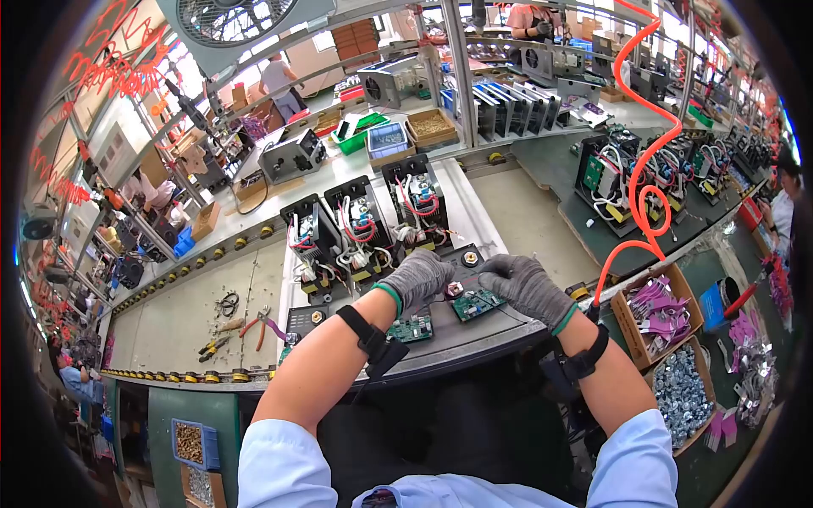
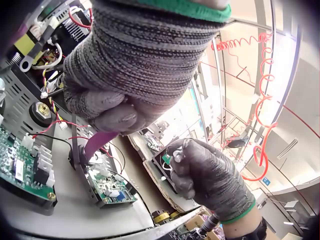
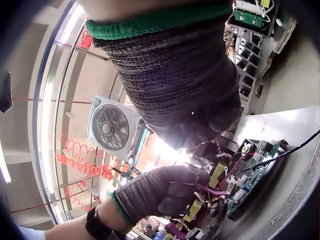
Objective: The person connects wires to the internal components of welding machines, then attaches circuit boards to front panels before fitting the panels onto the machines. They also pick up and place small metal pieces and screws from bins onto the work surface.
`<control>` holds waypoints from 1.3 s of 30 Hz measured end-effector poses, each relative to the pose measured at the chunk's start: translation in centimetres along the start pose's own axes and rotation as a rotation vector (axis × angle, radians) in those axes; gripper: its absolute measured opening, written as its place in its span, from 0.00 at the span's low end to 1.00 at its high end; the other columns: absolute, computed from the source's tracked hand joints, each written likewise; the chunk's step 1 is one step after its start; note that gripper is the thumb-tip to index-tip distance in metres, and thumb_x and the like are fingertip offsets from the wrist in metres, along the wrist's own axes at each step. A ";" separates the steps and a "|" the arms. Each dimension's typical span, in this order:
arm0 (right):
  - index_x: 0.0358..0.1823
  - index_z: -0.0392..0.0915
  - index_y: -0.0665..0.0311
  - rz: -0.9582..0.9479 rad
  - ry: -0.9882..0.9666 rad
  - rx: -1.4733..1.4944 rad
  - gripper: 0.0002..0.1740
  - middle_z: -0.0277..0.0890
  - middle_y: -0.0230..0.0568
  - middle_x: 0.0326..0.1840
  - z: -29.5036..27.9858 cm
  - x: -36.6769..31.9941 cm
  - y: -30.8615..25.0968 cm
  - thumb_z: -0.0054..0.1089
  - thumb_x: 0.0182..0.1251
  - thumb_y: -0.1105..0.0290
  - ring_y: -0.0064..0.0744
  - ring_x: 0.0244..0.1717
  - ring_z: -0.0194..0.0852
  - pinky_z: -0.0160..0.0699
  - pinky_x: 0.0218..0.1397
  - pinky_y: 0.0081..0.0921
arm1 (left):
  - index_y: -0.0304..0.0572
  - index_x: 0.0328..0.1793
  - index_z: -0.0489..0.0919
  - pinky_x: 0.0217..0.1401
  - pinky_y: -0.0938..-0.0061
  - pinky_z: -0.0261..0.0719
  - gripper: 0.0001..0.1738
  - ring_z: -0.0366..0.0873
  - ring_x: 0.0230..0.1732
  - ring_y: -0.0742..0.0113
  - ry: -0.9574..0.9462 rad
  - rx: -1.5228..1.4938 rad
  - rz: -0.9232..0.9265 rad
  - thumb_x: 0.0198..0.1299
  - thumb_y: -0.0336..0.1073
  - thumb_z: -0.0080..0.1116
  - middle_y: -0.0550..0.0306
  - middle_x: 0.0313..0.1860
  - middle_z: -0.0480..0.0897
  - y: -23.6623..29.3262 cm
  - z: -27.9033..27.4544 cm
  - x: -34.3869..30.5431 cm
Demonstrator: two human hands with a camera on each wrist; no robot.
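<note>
My gloved left hand (image 1: 421,279) grips a bent purple strip (image 2: 100,144), its lower end at the edge of a small black-framed green circuit board (image 2: 107,185). To its right my gloved right hand (image 1: 522,288) is curled, thumb against fingers. A small shiny metal piece (image 2: 177,155) shows at its fingertips, partly hidden by the glove. Another green circuit board (image 1: 413,327) lies beside the first, next to a black perforated plate with a brass nut (image 2: 43,111). Behind the hands stand black units with white and red wires (image 1: 419,199).
A box of purple strips (image 1: 659,309) and a carton of silver metal parts (image 1: 682,398) stand at my right. An orange coiled hose (image 1: 656,203) hangs there. Pliers (image 1: 254,330) and cutters (image 1: 213,347) lie left. Wired units (image 1: 627,182) line the dark mat at back right.
</note>
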State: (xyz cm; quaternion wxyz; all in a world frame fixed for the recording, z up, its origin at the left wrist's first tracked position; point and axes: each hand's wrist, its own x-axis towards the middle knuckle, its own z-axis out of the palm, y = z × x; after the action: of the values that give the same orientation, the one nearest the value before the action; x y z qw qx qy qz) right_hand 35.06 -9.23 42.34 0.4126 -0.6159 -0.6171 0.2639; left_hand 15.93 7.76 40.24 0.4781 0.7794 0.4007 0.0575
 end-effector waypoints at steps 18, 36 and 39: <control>0.47 0.87 0.56 -0.136 -0.375 -0.617 0.13 0.87 0.47 0.42 4.6 8.5 1.7 0.66 0.63 0.63 0.50 0.46 0.86 0.82 0.55 0.42 | 0.45 0.43 0.88 0.34 0.60 0.84 0.10 0.88 0.33 0.51 -0.161 1.261 0.499 0.54 0.30 0.65 0.49 0.30 0.88 4.0 -2.4 1.7; 0.44 0.86 0.51 -0.342 -0.393 -0.834 0.10 0.86 0.42 0.40 5.1 9.1 2.3 0.63 0.67 0.57 0.47 0.45 0.87 0.82 0.49 0.48 | 0.48 0.47 0.88 0.45 0.60 0.84 0.10 0.87 0.42 0.49 -0.035 1.128 0.468 0.61 0.35 0.62 0.47 0.34 0.86 2.0 -2.1 1.9; 0.44 0.85 0.53 -0.323 -0.434 -0.880 0.11 0.85 0.44 0.39 5.3 9.2 1.8 0.64 0.67 0.57 0.49 0.43 0.86 0.81 0.49 0.47 | 0.44 0.46 0.88 0.47 0.62 0.84 0.11 0.87 0.41 0.51 -0.025 0.831 0.345 0.62 0.37 0.61 0.48 0.34 0.86 1.7 -2.0 1.4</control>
State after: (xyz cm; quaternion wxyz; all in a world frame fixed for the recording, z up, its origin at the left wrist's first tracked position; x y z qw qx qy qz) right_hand 32.52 0.92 39.76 0.0124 -0.5592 -0.8283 0.0339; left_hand 16.93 9.74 42.21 0.1129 0.9613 0.2482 -0.0387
